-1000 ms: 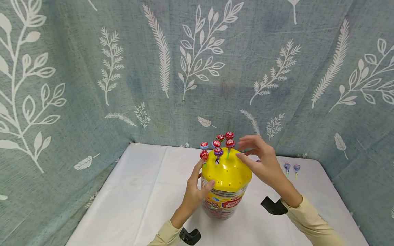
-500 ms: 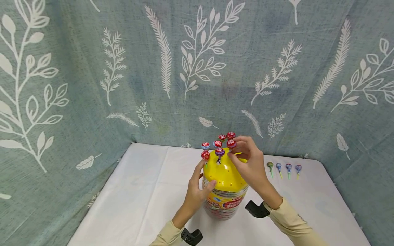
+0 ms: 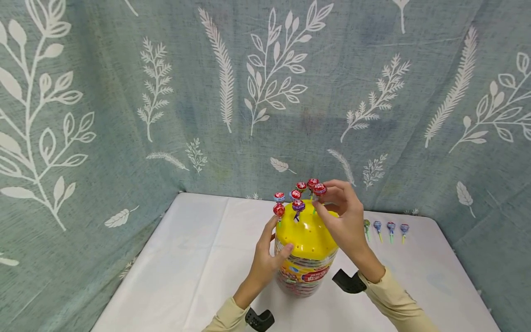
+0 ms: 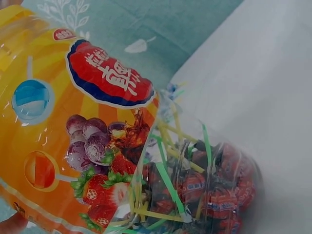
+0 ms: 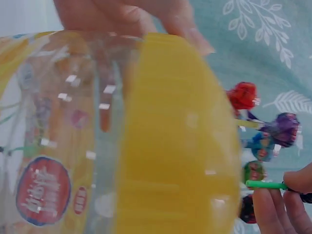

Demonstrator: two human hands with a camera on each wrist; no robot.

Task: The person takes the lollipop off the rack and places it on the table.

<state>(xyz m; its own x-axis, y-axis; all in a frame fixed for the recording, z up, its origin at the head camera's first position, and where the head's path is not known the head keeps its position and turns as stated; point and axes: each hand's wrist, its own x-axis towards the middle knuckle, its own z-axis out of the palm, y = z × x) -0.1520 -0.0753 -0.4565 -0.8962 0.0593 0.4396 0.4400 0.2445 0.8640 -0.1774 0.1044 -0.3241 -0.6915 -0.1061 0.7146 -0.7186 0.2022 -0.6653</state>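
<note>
Head | lollipop (image 3: pixel 319 189) | pinched in right hand (image 3: pixel 344 219), above yellow lid (image 3: pixel 308 236)

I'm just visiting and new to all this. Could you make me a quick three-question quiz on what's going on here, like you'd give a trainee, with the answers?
1. Multiple choice: the right hand pinches a lollipop. What colour is its stick? A) white; B) green; C) red.

2. True or false: the stick's tip is pushed into the yellow lid.

3. Count: in the head view, how many loose lollipops show lying on the white tablecloth, to the right of the hand?

Key:
1. B, green.
2. False; the right wrist view shows the tip free of the yellow lid.
3. Four.
</note>
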